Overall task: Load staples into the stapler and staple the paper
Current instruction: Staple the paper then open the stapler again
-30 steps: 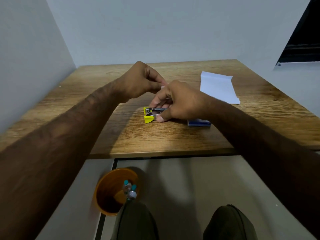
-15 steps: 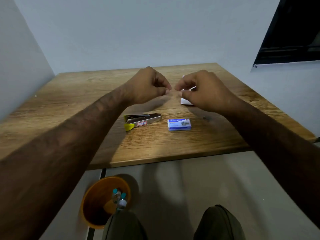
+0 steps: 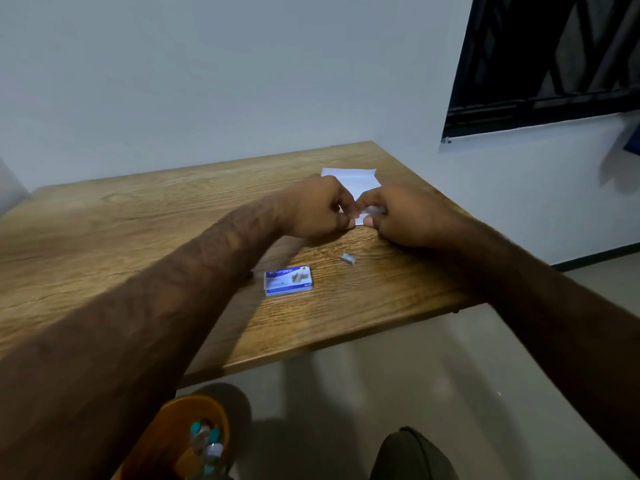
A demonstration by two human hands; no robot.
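A white sheet of paper [image 3: 349,178] lies at the far right of the wooden table [image 3: 104,237]. My left hand [image 3: 318,206] and my right hand [image 3: 405,216] meet at the paper's near edge, fingers curled, and both pinch that edge. A blue staple box [image 3: 288,280] lies closed on the table nearer to me. A small grey strip of staples [image 3: 348,259] lies loose to the right of the box. The stapler is not visible; my left forearm covers the spot where it lay.
The table's front edge [image 3: 311,348] runs diagonally below the box. On the floor stands an orange bin [image 3: 166,441] with small bottles inside. A dark window [image 3: 554,57] is in the wall at the upper right. My knee [image 3: 412,455] shows at the bottom.
Both hands left the stapler and moved away to the paper's near edge. The stapler stayed on the table and is now hidden. A loose staple strip now shows beside the box.
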